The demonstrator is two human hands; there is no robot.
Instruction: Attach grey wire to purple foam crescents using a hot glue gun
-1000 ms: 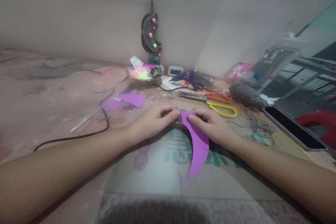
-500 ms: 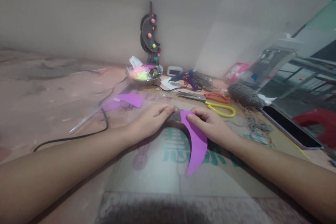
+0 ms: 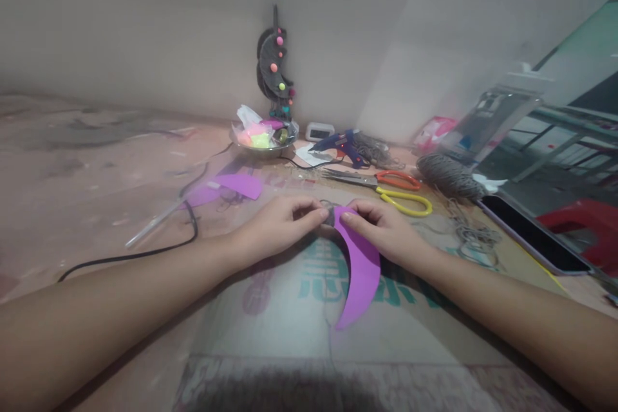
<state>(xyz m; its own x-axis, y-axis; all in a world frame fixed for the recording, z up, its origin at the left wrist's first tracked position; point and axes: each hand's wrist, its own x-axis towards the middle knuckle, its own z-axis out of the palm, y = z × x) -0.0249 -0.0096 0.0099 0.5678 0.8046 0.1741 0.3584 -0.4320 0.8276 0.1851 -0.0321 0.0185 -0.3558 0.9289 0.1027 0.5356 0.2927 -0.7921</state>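
Note:
A purple crescent-shaped sheet (image 3: 363, 264), perhaps foam or card, hangs between my hands above a printed cardboard sheet (image 3: 270, 335). Its upper end is wrapped in grey yarn (image 3: 329, 215). My left hand (image 3: 284, 222) pinches the wrapped part between thumb and fingers. With the thumb on its front, my right hand (image 3: 381, 225) grips the purple crescent just beside the wrapping. The crescent's lower tip points down and is free. A thin strand of yarn trails down over the cardboard. Part of the wrapped end is hidden behind my left fingers.
Scissors (image 3: 381, 187) lie beyond my right hand, with a glue gun (image 3: 340, 145) behind them. A yarn ball (image 3: 449, 175) and a phone (image 3: 533, 235) are at right. Purple scraps (image 3: 239, 185), a glue stick (image 3: 154, 224), a black cable (image 3: 140, 256) and a bowl (image 3: 265, 149) are leftward.
My left hand has shifted slightly right along the wrapped end, its thumb now nearer the purple part. The crescent's lower tip has swung a little left and down.

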